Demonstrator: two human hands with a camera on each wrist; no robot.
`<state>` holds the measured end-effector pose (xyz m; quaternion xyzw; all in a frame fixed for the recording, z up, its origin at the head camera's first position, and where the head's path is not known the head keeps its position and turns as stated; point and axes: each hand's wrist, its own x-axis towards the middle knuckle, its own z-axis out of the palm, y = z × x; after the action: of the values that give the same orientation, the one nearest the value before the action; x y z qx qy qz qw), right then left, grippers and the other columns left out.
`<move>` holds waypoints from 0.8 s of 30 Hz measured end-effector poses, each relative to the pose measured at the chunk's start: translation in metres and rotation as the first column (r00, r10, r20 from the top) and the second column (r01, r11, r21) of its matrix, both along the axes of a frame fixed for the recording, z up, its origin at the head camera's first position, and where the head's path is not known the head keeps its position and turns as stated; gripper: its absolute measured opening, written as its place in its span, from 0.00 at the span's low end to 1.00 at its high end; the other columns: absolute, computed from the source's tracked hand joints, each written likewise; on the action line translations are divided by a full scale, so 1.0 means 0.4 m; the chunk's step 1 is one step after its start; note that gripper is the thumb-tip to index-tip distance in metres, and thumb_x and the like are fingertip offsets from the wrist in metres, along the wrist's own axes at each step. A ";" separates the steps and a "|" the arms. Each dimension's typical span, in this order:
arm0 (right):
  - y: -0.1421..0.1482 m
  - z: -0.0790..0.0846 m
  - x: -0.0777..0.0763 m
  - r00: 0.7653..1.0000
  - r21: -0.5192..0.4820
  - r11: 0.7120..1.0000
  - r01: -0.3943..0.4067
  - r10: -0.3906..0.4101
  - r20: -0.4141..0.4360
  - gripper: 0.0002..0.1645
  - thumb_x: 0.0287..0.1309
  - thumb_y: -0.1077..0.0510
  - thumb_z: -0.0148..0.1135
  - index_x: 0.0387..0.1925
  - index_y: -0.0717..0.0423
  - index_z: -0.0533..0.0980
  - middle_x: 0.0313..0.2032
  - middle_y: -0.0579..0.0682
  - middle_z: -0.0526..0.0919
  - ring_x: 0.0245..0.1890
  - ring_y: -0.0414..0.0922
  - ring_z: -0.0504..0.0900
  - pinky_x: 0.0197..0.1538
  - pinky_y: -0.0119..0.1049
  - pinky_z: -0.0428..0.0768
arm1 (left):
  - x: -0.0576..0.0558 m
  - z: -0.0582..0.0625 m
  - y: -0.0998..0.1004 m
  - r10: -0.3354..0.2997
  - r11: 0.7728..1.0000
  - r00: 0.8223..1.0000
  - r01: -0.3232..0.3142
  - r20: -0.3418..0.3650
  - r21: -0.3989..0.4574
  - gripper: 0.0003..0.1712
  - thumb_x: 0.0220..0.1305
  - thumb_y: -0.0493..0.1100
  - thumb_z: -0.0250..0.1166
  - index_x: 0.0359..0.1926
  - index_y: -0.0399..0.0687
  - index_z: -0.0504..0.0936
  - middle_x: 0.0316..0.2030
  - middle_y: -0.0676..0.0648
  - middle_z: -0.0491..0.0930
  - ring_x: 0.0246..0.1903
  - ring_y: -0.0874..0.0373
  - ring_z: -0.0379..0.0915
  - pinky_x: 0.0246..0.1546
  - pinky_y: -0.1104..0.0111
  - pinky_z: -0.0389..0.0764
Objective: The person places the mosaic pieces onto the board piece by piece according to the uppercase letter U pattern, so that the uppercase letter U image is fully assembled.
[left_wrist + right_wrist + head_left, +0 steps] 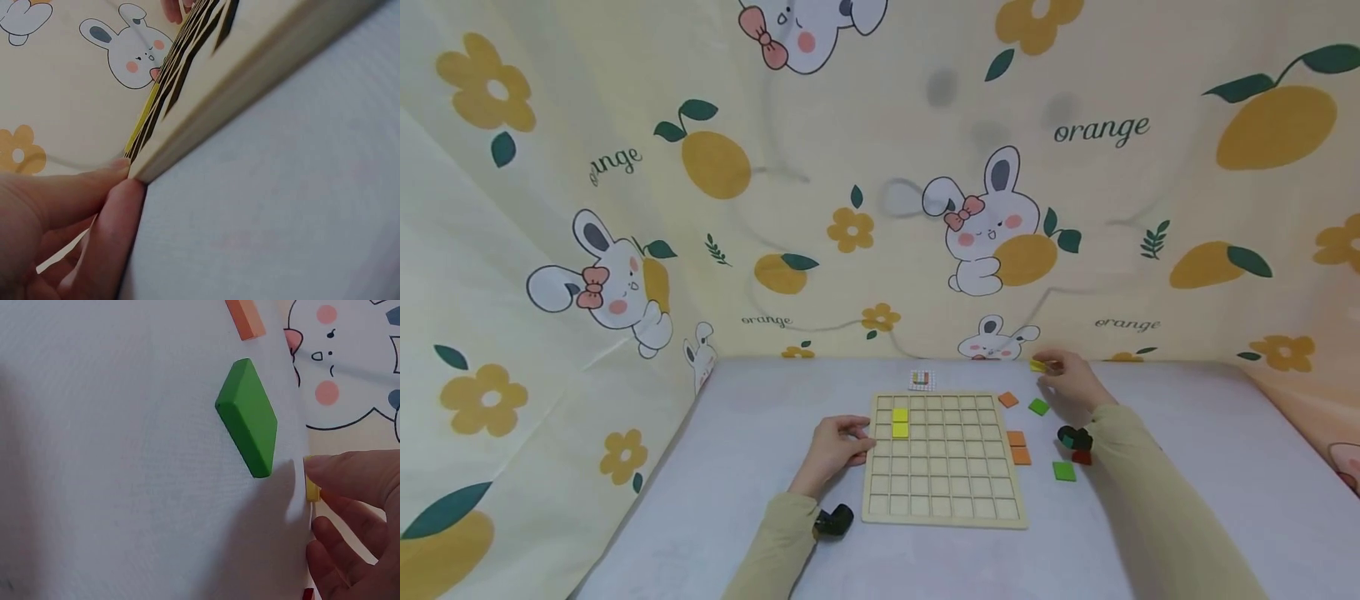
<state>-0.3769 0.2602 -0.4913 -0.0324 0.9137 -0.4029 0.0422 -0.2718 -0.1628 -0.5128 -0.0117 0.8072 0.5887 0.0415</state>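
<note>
A wooden grid board (961, 465) lies on the table, with two yellow tiles (900, 422) in adjoining cells near its upper left. At the board's left edge, my left hand (833, 450) grips the rim between thumb and finger, as the left wrist view shows up close. My right hand (1070, 382) is at the table's far side, beyond the board's upper right corner. It pinches a yellow tile (312, 481) by the thumb and a finger; the tile's far face is hidden. A green tile (250, 422) lies close to that hand.
Right of the board lie several orange tiles (1016, 438), another green tile (1063, 472) and a red tile (1081, 457), partly covered by the wrist camera. Behind the board sits a small patterned card (921, 380). A printed curtain (850, 167) borders the table's back and sides.
</note>
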 end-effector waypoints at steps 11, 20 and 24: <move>-0.010 -0.008 0.017 0.998 0.011 0.999 -0.050 0.050 -0.023 0.25 0.58 0.69 0.55 0.58 0.64 0.70 0.59 0.64 0.69 0.58 0.61 0.66 0.62 0.59 0.66 | 0.003 -0.001 -0.003 -0.015 1.000 1.000 0.015 0.005 -0.002 0.22 0.53 0.31 0.71 0.51 0.38 0.81 0.32 0.45 0.78 0.20 0.61 0.75 0.24 0.68 0.84; -0.008 0.007 0.019 0.997 0.072 0.995 -0.075 0.076 -0.014 0.21 0.60 0.69 0.54 0.56 0.67 0.72 0.53 0.66 0.72 0.52 0.60 0.70 0.57 0.57 0.70 | -0.002 0.007 -0.005 -0.013 1.000 1.000 0.013 -0.001 -0.019 0.23 0.53 0.31 0.71 0.52 0.39 0.81 0.33 0.44 0.78 0.20 0.61 0.76 0.25 0.67 0.84; -0.002 0.005 0.023 0.997 0.094 0.993 -0.070 0.072 -0.026 0.19 0.61 0.69 0.55 0.54 0.68 0.73 0.51 0.65 0.74 0.49 0.59 0.71 0.55 0.55 0.73 | 0.000 0.011 -0.001 -0.013 1.000 1.000 0.013 0.007 -0.015 0.22 0.53 0.31 0.71 0.51 0.39 0.81 0.33 0.44 0.77 0.20 0.61 0.76 0.25 0.67 0.84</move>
<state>-0.3676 0.2594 -0.4891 -0.0688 0.9303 -0.3576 0.0444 -0.2718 -0.1632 -0.5085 -0.0087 0.8114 0.5824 0.0482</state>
